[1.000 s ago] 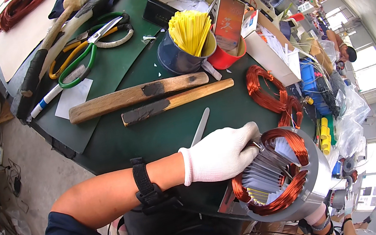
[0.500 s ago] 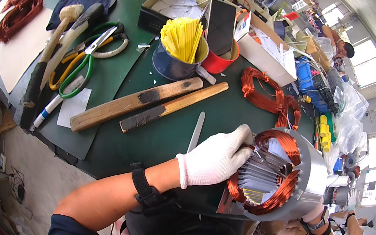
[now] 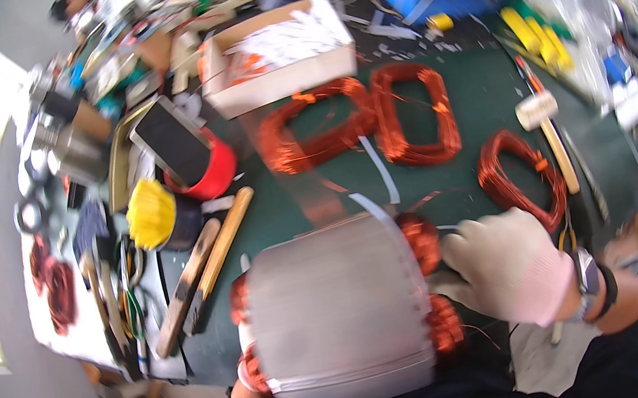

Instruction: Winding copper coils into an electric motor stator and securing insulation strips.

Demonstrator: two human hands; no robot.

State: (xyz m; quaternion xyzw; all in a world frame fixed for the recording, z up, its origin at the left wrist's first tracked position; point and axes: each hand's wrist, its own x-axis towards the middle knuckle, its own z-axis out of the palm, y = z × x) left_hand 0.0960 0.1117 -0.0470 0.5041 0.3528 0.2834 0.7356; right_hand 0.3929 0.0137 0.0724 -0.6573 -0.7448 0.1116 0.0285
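A motor stator (image 3: 338, 314), a smooth grey metal cylinder, lies on its side close to me at the near edge of the table. Red-brown copper windings bulge from both of its ends. My left hand (image 3: 246, 338), in a white glove, is at its left end, with the fingers hidden behind the metal. At the right end, my gloved right hand (image 3: 507, 264) has its fingers curled beside the copper winding (image 3: 444, 321). What those fingers hold, if anything, is hidden. A pale strip (image 3: 378, 168) runs over the green tabletop behind the stator.
Several copper wire coils (image 3: 416, 115) lie beyond the stator. A white box of paper slips (image 3: 277, 50) stands behind them. Wooden sticks (image 3: 215, 258), a cup of yellow strips (image 3: 153, 214) and a red container with a phone (image 3: 216, 165) are left. A white-headed mallet (image 3: 548, 131) lies right.
My view has swung to the right. The stator has turned from showing its open end to lying sideways. My left hand has left the inner windings; my right hand has come to the right end.
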